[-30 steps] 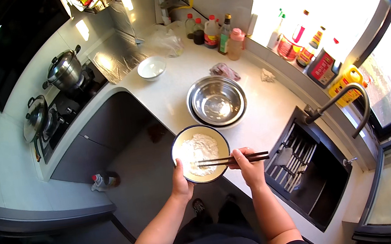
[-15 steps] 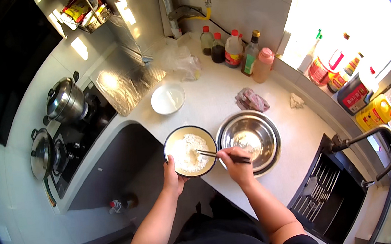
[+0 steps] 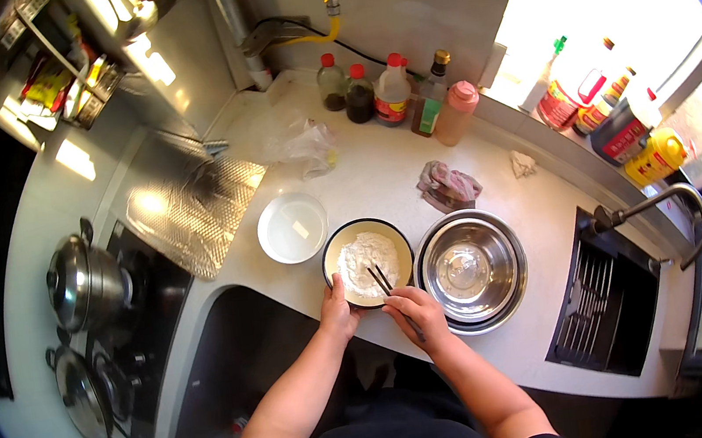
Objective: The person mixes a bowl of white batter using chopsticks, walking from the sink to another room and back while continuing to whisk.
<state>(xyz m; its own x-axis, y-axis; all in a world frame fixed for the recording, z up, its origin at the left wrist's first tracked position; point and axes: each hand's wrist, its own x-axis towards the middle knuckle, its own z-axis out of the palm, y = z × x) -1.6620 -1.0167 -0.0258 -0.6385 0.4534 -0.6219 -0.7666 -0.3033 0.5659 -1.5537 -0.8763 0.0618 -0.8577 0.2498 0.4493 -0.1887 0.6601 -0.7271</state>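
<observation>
White powder in one cream bowl, two chopsticks
Left hand grips the cream bowl's side; right hand clasps both chopsticks.

Centre: flour in bowl. Basins nested, just right; cloth behind them. Dish left. Bottles upper centre, back of desk. Sink lower right. Pot far left, on stove.
</observation>
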